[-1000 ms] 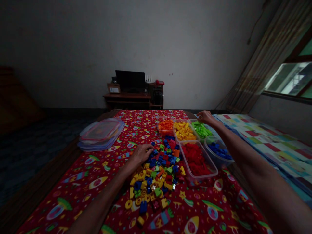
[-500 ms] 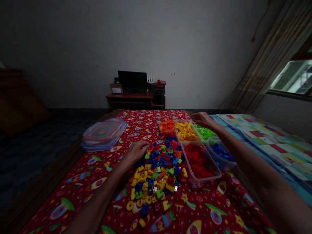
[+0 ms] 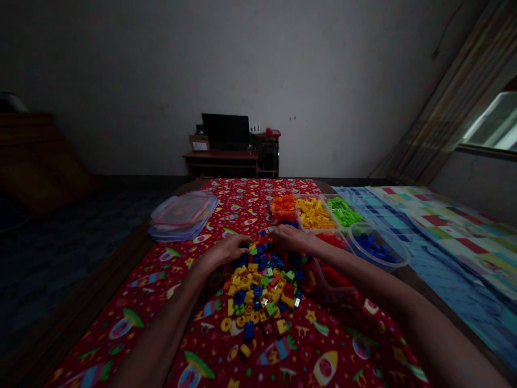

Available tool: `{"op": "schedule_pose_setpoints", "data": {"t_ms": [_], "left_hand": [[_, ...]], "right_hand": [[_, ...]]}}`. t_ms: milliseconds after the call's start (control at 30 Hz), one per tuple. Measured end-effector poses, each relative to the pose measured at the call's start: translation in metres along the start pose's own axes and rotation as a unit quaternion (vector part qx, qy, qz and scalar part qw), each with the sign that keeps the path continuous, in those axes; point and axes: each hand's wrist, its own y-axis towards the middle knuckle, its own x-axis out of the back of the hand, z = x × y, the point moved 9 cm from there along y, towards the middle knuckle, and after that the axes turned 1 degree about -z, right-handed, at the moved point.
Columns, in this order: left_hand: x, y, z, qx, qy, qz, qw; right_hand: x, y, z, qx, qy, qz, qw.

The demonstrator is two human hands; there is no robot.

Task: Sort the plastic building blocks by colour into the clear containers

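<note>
A mixed pile of toy building blocks [image 3: 258, 285] in yellow, blue, green, red and orange lies on a red patterned cloth. My left hand [image 3: 231, 249] rests at the pile's far left edge, thumb and fingers curved and apart, with no block visible in it. Over the far end of the pile is my right hand [image 3: 287, 237], its fingers curled downward; what they grip, if anything, is hidden. My right forearm crosses in front of the tub of red blocks [image 3: 333, 275] and partly covers it.
Tubs of orange blocks [image 3: 283, 206], yellow blocks [image 3: 315, 214] and green blocks [image 3: 343, 211] stand behind the pile. A round tub of blue blocks [image 3: 374, 249] is at the right. Stacked lids [image 3: 183, 215] lie on the left of the cloth [image 3: 141, 302].
My right hand has moved left and nearer, from above the green tub to the far end of the pile. My left hand stays by the pile's edge. The view has shifted slightly.
</note>
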Motion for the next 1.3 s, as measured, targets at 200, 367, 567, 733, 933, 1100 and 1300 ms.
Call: {"op": "schedule_pose_setpoints", "data": {"t_ms": [200,367,567,733,933,1100,1300], "left_hand": [[0.008,-0.004,-0.012,-0.001,0.013,0.002,1.000],[0.006,-0.007,-0.029,-0.031,0.049,-0.004,0.998],[0.020,-0.002,-0.021,0.018,-0.083,-0.058,0.995],[0.021,0.001,-0.026,0.035,-0.269,-0.090,0.958],[0.006,0.001,-0.040,0.037,-0.259,-0.065,0.963],[0.020,-0.001,-0.044,0.005,-0.178,-0.106,0.978],[0.013,-0.003,-0.056,-0.034,-0.110,-0.082,0.990]], "right_hand": [[0.022,-0.009,0.001,0.029,0.073,-0.129,0.988],[0.023,-0.003,0.019,0.021,0.129,-0.068,0.989],[0.028,-0.005,0.028,-0.002,0.176,-0.063,0.982],[0.034,-0.010,0.036,0.017,0.195,-0.096,0.976],[0.051,-0.028,0.036,0.036,0.168,-0.135,0.976],[0.069,-0.057,-0.040,-0.062,0.113,-0.170,0.977],[0.087,-0.102,-0.163,-0.216,-0.024,-0.169,0.961]]}}
